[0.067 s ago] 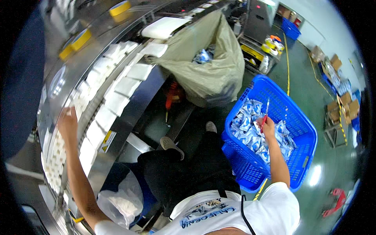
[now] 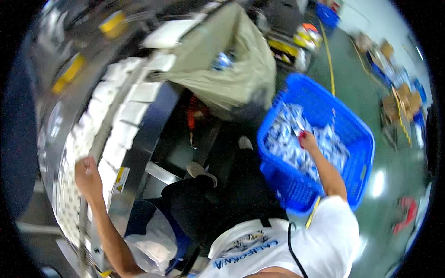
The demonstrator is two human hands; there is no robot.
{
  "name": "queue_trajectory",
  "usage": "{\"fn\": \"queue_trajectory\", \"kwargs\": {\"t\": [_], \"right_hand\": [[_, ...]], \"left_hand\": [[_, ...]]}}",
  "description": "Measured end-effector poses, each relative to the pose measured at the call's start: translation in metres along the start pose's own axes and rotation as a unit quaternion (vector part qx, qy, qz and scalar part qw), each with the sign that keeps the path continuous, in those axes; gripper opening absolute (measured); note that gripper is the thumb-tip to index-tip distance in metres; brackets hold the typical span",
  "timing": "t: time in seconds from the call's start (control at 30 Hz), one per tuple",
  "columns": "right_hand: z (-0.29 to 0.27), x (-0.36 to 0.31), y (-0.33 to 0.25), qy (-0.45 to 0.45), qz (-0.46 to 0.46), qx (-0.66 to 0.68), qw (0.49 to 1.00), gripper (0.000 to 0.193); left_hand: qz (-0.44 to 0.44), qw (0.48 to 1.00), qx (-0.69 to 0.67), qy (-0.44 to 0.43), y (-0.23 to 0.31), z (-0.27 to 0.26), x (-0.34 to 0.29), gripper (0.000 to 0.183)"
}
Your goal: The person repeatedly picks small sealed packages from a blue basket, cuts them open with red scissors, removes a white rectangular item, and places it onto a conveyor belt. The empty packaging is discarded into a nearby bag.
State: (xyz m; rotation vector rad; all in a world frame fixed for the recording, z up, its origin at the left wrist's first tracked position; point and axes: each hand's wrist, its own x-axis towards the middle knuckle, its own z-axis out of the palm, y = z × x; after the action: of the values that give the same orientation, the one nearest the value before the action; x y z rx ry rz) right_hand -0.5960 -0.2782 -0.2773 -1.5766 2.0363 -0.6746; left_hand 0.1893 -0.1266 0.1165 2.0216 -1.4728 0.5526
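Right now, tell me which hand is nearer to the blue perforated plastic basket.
Right. The right hand is over the basket, at its blue-and-white packets; the left hand is well left of it, near rows of white pieces.

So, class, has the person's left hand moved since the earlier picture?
Yes: judged against the fixed yellow-and-white label, the left hand has moved down the picture and closer to it.

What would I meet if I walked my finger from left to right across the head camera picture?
Left hand → yellow-and-white warning sticker → big olive sack → right hand, holding a red-handled tool at the blue basket → brown cardboard boxes.
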Motion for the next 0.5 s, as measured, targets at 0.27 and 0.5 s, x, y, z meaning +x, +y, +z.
{"fn": "queue_trajectory", "kwargs": {"t": [0.27,0.5], "right_hand": [[0.108,-0.053,0.114,-0.391,0.139,0.027,0.909,0.022],[0.107,-0.007,0.045,0.034,0.061,0.015,0.997,0.028]], "left_hand": [[-0.045,0.989,-0.057,-0.132,0.045,0.001,-0.146,0.023],[-0.185,0.96,-0.034,-0.209,0.054,-0.014,-0.186,0.028]]}}
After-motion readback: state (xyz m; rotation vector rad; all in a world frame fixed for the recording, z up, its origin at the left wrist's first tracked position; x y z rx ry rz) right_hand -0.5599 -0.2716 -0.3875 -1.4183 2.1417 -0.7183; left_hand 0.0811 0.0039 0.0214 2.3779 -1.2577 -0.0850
